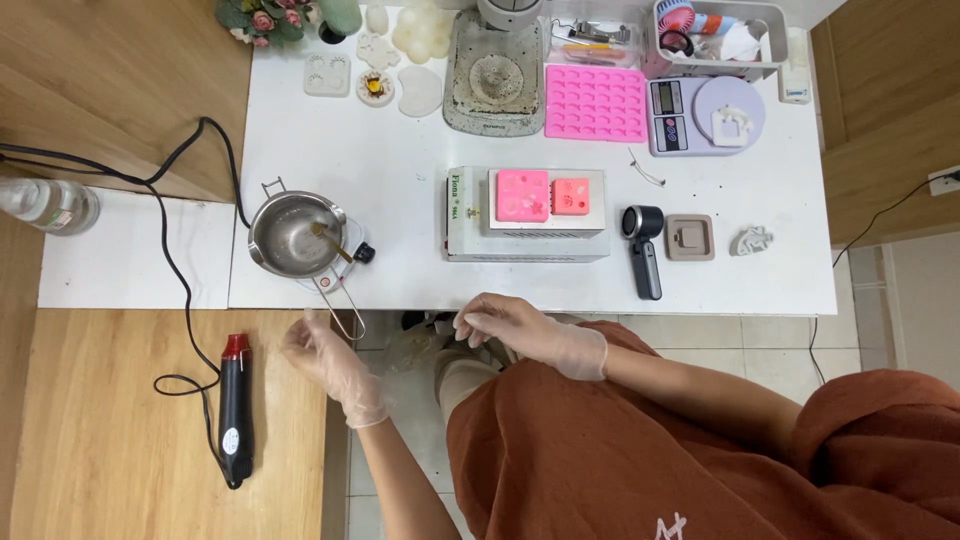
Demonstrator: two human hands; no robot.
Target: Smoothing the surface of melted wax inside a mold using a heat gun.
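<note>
My left hand point(325, 362), in a thin clear glove, hovers below the white table's point(400, 170) front edge, just beside the wire handle of a small steel pot point(297, 235). The pot sits on a little hot plate and has a stick resting inside. My right hand point(525, 332), also gloved, rests near the table's front edge with fingers loosely spread and holds nothing. Behind it stands a white box-shaped device point(527, 237) carrying two pink silicone moulds point(545, 194).
A black and red heat gun point(236, 408) lies on the wooden surface at left, its cable running up. A large pink mould tray point(596, 102), a digital scale point(705, 115), a small black device point(643, 245), and white cast pieces sit on the table. A bottle point(50, 205) lies far left.
</note>
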